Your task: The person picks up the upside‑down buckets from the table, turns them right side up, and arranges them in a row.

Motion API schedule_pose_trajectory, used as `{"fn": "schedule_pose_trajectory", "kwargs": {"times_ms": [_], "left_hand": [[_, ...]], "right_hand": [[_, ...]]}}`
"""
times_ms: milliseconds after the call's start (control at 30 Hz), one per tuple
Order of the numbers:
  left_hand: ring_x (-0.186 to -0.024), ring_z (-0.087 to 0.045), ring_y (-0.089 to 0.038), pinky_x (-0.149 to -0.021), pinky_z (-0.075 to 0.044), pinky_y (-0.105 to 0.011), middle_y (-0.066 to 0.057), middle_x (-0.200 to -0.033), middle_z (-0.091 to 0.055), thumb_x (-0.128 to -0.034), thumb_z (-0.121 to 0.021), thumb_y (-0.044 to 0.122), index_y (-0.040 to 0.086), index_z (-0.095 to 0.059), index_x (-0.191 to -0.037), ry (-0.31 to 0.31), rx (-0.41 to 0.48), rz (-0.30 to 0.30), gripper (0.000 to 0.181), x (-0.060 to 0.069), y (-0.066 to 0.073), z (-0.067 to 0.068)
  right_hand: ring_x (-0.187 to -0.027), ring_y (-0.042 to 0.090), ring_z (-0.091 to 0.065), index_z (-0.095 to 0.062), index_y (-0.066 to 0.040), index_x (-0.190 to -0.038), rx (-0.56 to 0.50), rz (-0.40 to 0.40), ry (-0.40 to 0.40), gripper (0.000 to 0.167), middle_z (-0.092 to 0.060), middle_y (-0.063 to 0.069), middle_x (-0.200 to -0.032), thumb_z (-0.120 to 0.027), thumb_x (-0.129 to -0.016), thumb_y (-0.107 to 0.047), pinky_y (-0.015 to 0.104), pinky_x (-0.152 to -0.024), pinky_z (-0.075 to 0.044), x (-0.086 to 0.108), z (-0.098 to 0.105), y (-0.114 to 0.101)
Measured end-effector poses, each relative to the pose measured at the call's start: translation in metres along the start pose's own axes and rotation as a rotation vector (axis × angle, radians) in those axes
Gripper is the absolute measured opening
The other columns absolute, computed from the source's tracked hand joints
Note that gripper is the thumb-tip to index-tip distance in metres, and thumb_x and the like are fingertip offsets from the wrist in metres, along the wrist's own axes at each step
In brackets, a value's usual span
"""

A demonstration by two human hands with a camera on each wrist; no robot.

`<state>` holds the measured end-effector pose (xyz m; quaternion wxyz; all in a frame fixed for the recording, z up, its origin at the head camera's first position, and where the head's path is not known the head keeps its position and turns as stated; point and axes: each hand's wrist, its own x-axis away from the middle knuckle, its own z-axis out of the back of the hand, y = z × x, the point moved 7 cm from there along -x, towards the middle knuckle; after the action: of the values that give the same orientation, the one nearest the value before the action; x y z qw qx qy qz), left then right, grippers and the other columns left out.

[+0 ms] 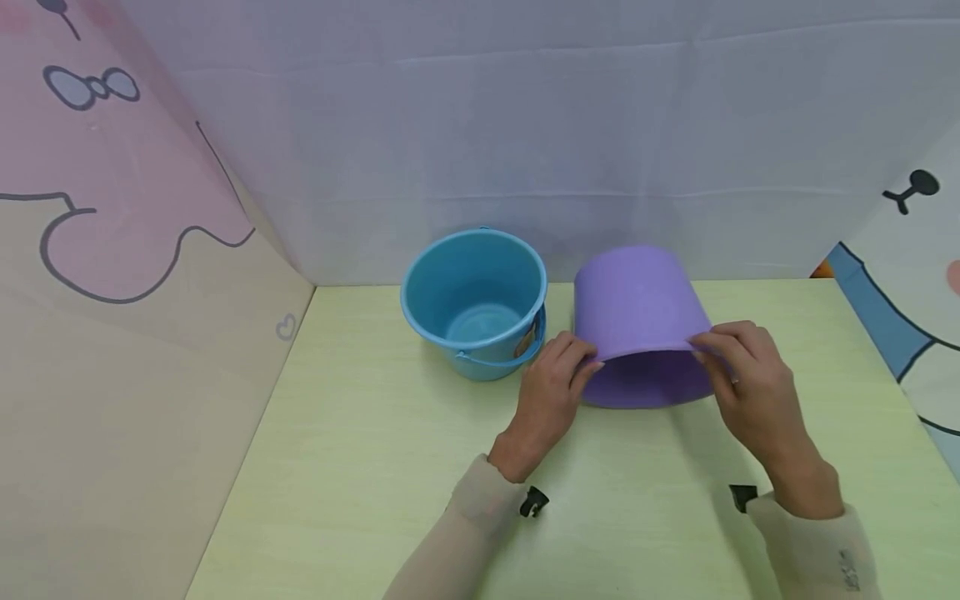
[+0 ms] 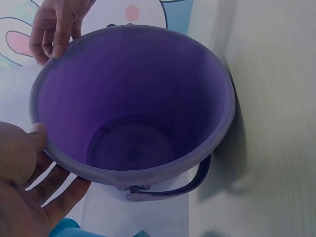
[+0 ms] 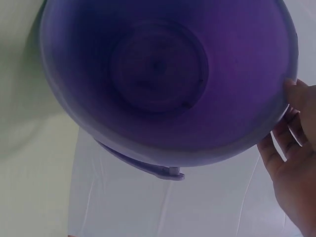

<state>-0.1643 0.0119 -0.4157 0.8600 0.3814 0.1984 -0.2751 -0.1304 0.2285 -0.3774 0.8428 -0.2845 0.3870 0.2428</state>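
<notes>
A purple bucket (image 1: pixel 637 296) lies tipped on its side, its mouth facing me and low toward the table. With the left hand (image 1: pixel 550 385) I pinch its rim at the left, thumb inside and fingers outside, as the left wrist view shows. My right hand (image 1: pixel 750 392) pinches the same rim on the right side. Inside, the bucket (image 2: pixel 133 143) holds nothing that I can see. Its handle (image 2: pixel 182 190) hangs against the outer wall. Just left of it stands a light blue bucket (image 1: pixel 474 292), upright, with its own handle (image 1: pixel 502 360) hanging down in front.
Both buckets are on a pale yellow-green table (image 1: pixel 360 467). A whitish cloth wall (image 1: pixel 525 125) rises behind them. Printed cartoon panels flank the table, a pink and cream one (image 1: pixel 127 250) on the left and a white and blue one (image 1: pixel 915 275) on the right.
</notes>
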Motion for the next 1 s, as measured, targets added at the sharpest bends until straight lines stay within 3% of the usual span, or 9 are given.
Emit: {"fn": "schedule_pose_trajectory", "kwargs": {"times_ms": [100, 233, 333, 367, 500, 600, 733, 833, 1000], "left_hand": [[-0.093, -0.065, -0.018, -0.076, -0.057, -0.028, -0.003, -0.101, -0.065, -0.1017, -0.071, 0.019, 0.009, -0.070, -0.105, -0.001, 0.001, 0.008, 0.010, 0.000, -0.001, 0.000], [-0.093, -0.065, -0.017, -0.075, -0.057, -0.027, -0.002, -0.101, -0.065, -0.1021, -0.070, 0.020, 0.010, -0.070, -0.105, 0.000, -0.004, 0.014, 0.010, 0.000, -0.001, -0.001], [-0.093, -0.065, -0.017, -0.077, -0.057, -0.026, -0.002, -0.101, -0.064, -0.1027, -0.070, 0.019, 0.010, -0.070, -0.106, 0.003, 0.000, 0.012, 0.009, 0.001, 0.000, 0.000], [-0.094, -0.065, -0.017, -0.078, -0.057, -0.026, -0.002, -0.101, -0.064, -0.1029, -0.069, 0.018, 0.010, -0.070, -0.106, 0.004, 0.001, 0.012, 0.009, 0.001, -0.001, 0.000], [-0.095, -0.065, -0.018, -0.080, -0.057, -0.028, -0.003, -0.102, -0.064, -0.1033, -0.069, 0.017, 0.009, -0.070, -0.108, 0.014, 0.003, 0.009, 0.009, 0.002, -0.002, 0.000], [-0.096, -0.066, -0.018, -0.079, -0.058, -0.030, -0.003, -0.102, -0.064, -0.1033, -0.069, 0.017, 0.009, -0.070, -0.108, 0.021, 0.000, 0.011, 0.009, 0.003, -0.002, 0.000], [-0.095, -0.066, -0.019, -0.078, -0.058, -0.031, -0.003, -0.102, -0.064, -0.1032, -0.069, 0.017, 0.010, -0.070, -0.107, 0.026, -0.001, 0.011, 0.009, 0.003, -0.003, -0.001], [-0.094, -0.065, -0.019, -0.078, -0.057, -0.030, -0.003, -0.102, -0.064, -0.1031, -0.069, 0.017, 0.009, -0.070, -0.108, 0.029, 0.002, 0.008, 0.009, 0.003, -0.002, -0.001], [-0.093, -0.065, -0.019, -0.077, -0.057, -0.029, -0.003, -0.101, -0.063, -0.1024, -0.070, 0.016, 0.009, -0.070, -0.108, 0.032, 0.005, 0.010, 0.009, 0.004, -0.002, 0.000]], "right_hand": [[-0.091, 0.041, -0.054, -0.073, 0.008, -0.104, -0.014, -0.033, 0.004, 0.048, -0.062, 0.026, -0.098, -0.050, -0.114, -0.032, 0.024, -0.080, -0.038, 0.003, 0.000, 0.002], [-0.094, 0.042, -0.053, -0.073, 0.009, -0.109, -0.013, -0.113, 0.021, 0.012, -0.061, 0.028, -0.102, -0.064, -0.102, 0.005, 0.018, -0.085, -0.033, 0.010, 0.001, 0.007], [-0.097, 0.043, -0.052, -0.071, 0.011, -0.111, 0.016, -0.200, 0.032, 0.032, -0.060, 0.030, -0.106, -0.071, -0.083, 0.027, 0.016, -0.088, -0.030, 0.018, 0.003, 0.014], [-0.099, 0.044, -0.052, -0.070, 0.012, -0.112, 0.027, -0.230, 0.037, 0.034, -0.059, 0.030, -0.107, -0.071, -0.082, 0.028, 0.015, -0.091, -0.030, 0.021, 0.003, 0.016], [-0.108, 0.046, -0.051, -0.068, 0.013, -0.117, 0.035, -0.353, 0.068, 0.032, -0.056, 0.033, -0.115, -0.071, -0.087, 0.024, 0.011, -0.098, -0.026, 0.034, 0.005, 0.026], [-0.112, 0.031, -0.054, -0.065, 0.013, -0.122, 0.020, -0.443, 0.095, 0.032, -0.056, 0.030, -0.118, -0.069, -0.091, 0.020, 0.009, -0.099, -0.030, 0.045, 0.006, 0.032], [-0.113, -0.003, -0.048, -0.059, 0.014, -0.132, -0.011, -0.590, 0.107, 0.036, -0.053, -0.002, -0.121, -0.065, -0.097, 0.015, 0.004, -0.098, -0.038, 0.060, 0.003, 0.042], [-0.111, -0.013, -0.046, -0.054, 0.012, -0.139, -0.048, -0.715, 0.101, 0.038, -0.042, -0.019, -0.123, -0.062, -0.102, 0.008, 0.002, -0.093, -0.041, 0.073, -0.002, 0.049], [-0.102, -0.015, -0.049, -0.048, 0.009, -0.146, -0.115, -0.878, 0.067, 0.042, -0.048, -0.012, -0.123, -0.058, -0.107, -0.002, 0.000, -0.085, -0.041, 0.088, -0.009, 0.057]]}}
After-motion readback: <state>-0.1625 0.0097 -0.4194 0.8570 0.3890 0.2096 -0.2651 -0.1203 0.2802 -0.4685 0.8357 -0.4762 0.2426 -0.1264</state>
